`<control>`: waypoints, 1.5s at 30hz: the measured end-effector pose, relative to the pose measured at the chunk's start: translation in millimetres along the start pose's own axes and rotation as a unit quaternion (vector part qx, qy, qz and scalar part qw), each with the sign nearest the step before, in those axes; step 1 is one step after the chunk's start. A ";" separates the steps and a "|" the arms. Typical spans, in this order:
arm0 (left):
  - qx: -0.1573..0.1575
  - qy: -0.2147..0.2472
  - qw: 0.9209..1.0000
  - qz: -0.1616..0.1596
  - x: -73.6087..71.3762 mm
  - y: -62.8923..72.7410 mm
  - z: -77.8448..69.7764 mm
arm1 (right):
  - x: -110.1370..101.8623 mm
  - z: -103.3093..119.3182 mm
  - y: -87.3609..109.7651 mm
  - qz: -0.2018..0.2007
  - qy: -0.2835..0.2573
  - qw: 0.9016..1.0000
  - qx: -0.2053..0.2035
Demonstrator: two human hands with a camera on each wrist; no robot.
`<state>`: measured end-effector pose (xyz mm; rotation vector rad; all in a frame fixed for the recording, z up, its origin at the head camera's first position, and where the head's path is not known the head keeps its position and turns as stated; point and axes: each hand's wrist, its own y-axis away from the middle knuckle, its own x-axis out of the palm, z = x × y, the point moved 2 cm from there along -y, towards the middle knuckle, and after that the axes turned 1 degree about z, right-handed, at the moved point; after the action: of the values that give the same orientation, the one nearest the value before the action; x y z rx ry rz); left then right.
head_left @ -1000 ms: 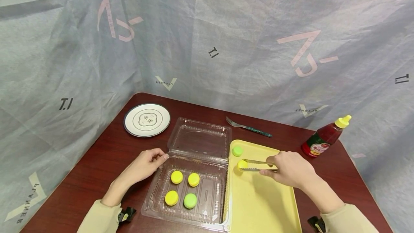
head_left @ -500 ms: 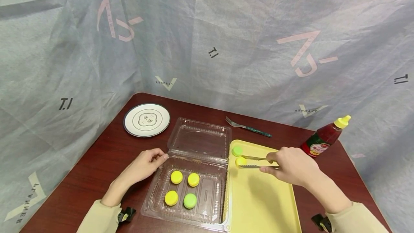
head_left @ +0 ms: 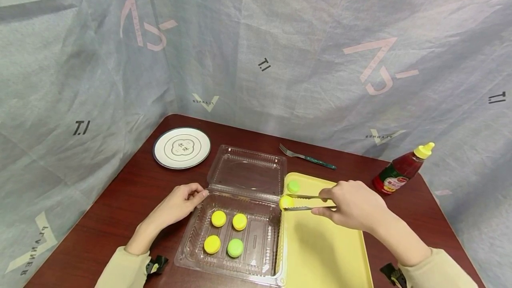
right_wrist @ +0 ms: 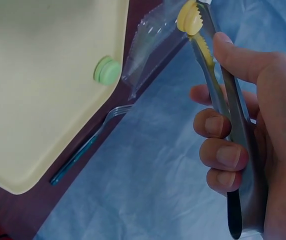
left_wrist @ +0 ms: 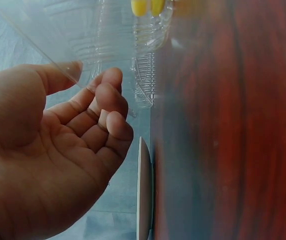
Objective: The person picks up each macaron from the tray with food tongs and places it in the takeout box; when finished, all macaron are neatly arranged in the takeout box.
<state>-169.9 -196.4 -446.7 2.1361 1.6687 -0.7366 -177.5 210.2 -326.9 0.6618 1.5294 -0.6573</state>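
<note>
My right hand (head_left: 356,206) grips metal tongs (right_wrist: 239,105), whose serrated tips pinch a yellow macaron (head_left: 286,202). In the head view this macaron overlaps the right rim of a clear plastic container (head_left: 256,241); the right wrist view shows it raised above the tray. Thumb and fingers of my left hand (head_left: 182,203) pinch the container's left edge near the hinge. Three yellow macarons (head_left: 218,219) and one green macaron (head_left: 235,248) lie inside. Another green macaron (head_left: 294,186) sits in the far left corner of the yellow tray (head_left: 332,252).
Behind the base lies the container's opened lid (head_left: 250,170). A white plate (head_left: 182,148) stands at the back left of the dark red table (head_left: 120,203). Beyond the tray is a fork (head_left: 308,158), and a red sauce bottle (head_left: 400,172) with yellow cap stands at right.
My right hand has carried the yellow macaron in the tongs leftward, from over the tray to the container's right rim. My left hand has stayed in place.
</note>
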 end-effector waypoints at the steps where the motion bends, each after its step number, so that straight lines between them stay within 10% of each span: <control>1: 0.001 0.000 1.000 0.000 0.1 -0.1 -0.1 | 0.1 1.7 -0.4 0.000 0.000 1.000 -0.002; 45: 0.001 -0.006 1.000 -0.004 0.4 0.5 0.7 | 44.2 51.7 -30.7 0.017 0.011 0.998 -0.060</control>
<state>-169.5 -196.7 -447.6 2.1253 1.6713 -0.7520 -168.1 152.4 -373.2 0.6040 1.5627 -0.5289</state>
